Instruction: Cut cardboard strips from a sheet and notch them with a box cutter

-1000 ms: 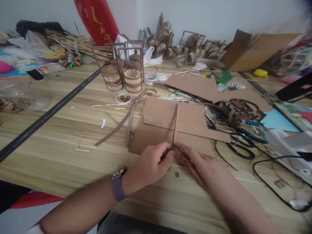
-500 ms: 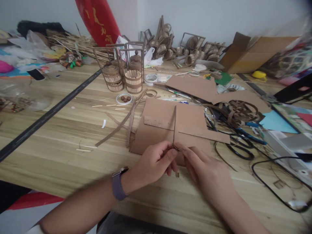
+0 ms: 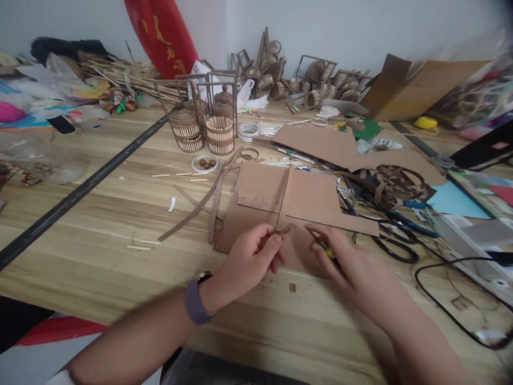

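Note:
A thin brown cardboard strip [image 3: 284,199] is pinched near its lower end by my left hand [image 3: 250,256], which wears a watch. The strip slants up and away over a stack of flat cardboard pieces [image 3: 315,195]. A small curled brown bit shows at my left fingertips. My right hand [image 3: 347,262] is apart from it on the right, closed around a slim tool [image 3: 329,253] with a yellow and black handle. The tool's tip points toward the strip's end; its exact kind is partly hidden by my fingers. A small cardboard scrap [image 3: 292,287] lies on the table nearby.
Small slatted baskets [image 3: 220,135] with tall handles stand at the back, near a dish of brown beads [image 3: 205,163]. Loose brown strips [image 3: 192,211] lie left of the stack. Black-handled scissors [image 3: 396,240] and a black cable [image 3: 425,307] are at right.
My right hand has moved away to the right from my left hand, and the yellow and black tool now shows. My left hand has shifted slightly left, tilting the strip.

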Demonstrator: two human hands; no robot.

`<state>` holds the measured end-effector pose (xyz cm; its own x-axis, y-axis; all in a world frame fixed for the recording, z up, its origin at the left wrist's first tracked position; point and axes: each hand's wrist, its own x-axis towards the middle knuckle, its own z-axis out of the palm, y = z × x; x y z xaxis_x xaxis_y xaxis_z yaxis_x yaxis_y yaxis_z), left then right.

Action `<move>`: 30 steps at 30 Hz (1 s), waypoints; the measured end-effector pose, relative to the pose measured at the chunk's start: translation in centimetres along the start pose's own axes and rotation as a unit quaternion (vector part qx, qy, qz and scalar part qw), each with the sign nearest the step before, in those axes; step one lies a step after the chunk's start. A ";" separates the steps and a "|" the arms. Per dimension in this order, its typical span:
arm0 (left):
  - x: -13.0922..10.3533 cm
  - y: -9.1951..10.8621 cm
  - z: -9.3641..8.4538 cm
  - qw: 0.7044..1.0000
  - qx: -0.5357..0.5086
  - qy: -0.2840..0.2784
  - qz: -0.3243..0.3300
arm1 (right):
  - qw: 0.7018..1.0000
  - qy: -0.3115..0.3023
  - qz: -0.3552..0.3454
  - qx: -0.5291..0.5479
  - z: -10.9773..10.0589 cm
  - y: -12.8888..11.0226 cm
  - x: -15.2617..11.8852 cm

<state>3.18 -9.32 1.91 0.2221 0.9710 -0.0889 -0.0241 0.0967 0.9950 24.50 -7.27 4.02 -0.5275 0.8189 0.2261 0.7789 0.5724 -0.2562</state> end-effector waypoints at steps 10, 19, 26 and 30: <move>-0.4 0.1 0.3 0.998 0.058 -0.022 -0.001 | 0.989 0.100 -0.070 -0.086 2.4 0.9 0.5; -0.8 0.1 0.1 0.964 0.240 -0.053 0.097 | 0.968 0.167 -0.114 0.148 1.8 -1.5 0.6; -0.8 -0.5 0.0 0.914 0.335 -0.067 0.216 | 0.963 0.172 -0.117 0.172 1.6 -1.5 0.1; -0.8 -0.7 0.0 0.899 0.355 -0.077 0.244 | 0.958 0.188 -0.127 0.177 1.6 -1.6 -0.2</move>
<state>3.02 -10.13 1.27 0.4873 0.8131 0.3184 0.4611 -0.5493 0.6969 22.78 -8.25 2.85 -0.4740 0.6167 0.6285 0.4422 0.7840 -0.4357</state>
